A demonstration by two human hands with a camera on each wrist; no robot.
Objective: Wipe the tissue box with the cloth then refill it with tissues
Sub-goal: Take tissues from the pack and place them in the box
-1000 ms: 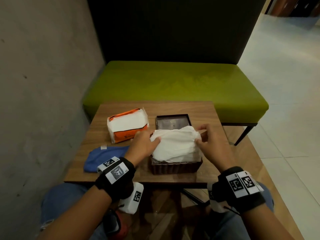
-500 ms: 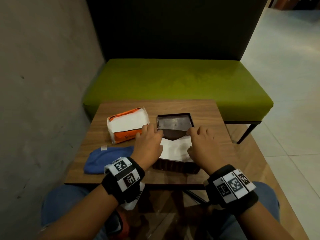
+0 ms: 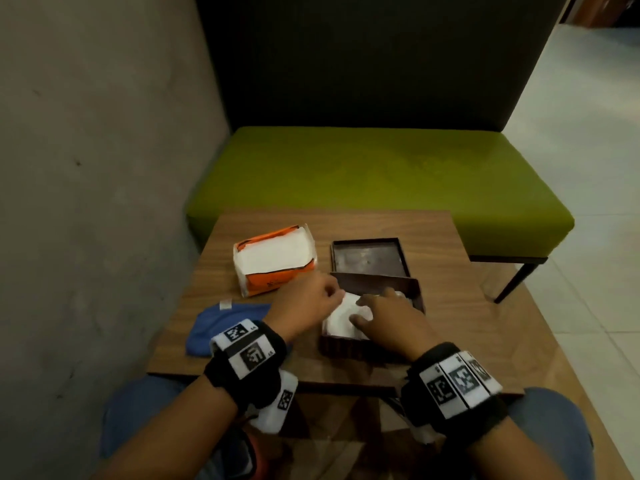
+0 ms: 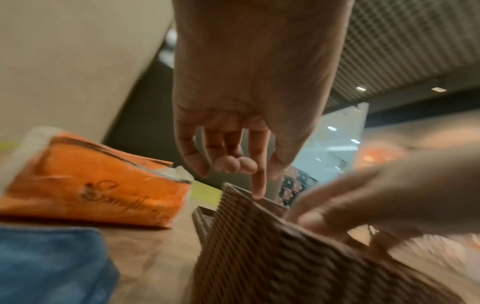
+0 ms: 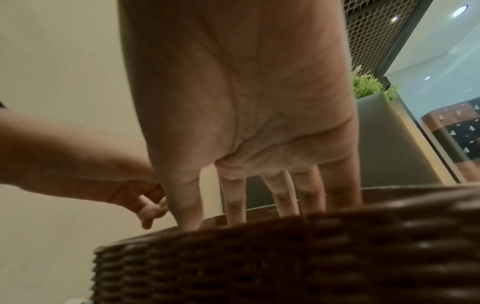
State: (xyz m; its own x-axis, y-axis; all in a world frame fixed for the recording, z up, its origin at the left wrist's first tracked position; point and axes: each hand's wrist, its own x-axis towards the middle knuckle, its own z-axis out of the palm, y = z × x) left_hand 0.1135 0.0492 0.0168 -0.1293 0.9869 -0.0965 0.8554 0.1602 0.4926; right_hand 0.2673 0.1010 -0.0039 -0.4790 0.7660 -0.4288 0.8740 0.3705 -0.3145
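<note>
Both hands are at the box [image 3: 349,353] on the table [image 3: 450,327]. A second ago they held the tissues [image 3: 341,318] bunched above it; now the stack lies down inside, so the refill is nearly done. The right hand [image 3: 388,320] presses on the stack with straight, spread fingers. The left hand [image 3: 306,303] lifts at the left rim, fingers loosely curled and holding nothing. The cloth [image 3: 221,323] rests apart, and the lid [image 3: 369,259] waits behind the box.
</note>
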